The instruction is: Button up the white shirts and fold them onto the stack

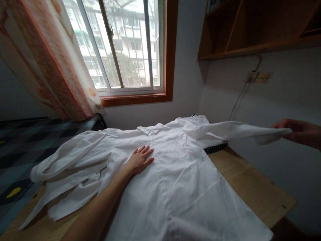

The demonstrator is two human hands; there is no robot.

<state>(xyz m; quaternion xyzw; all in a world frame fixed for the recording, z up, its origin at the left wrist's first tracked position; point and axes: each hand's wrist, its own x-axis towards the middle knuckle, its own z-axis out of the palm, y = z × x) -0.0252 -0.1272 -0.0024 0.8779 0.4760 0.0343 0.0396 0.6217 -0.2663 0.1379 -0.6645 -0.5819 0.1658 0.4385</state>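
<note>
A white button-up shirt (185,180) lies front side up, its collar toward the window and its button line running down the middle. My left hand (140,160) rests flat on the chest of the shirt, fingers spread. At the far right, my right hand (298,130) pinches the cuff end of one sleeve (240,130) and holds it stretched out in the air beside the shirt. The other sleeve lies loosely bunched on the left. Beneath the shirt's right shoulder shows a dark striped cloth (216,148), mostly hidden.
The shirt lies on a wooden tabletop (255,182) against the wall. To the left is a bed with a dark checked cover (15,147). A patterned curtain (50,60) hangs by the window (130,50). Wooden shelves (230,36) and a socket with a cord (262,77) are on the right wall.
</note>
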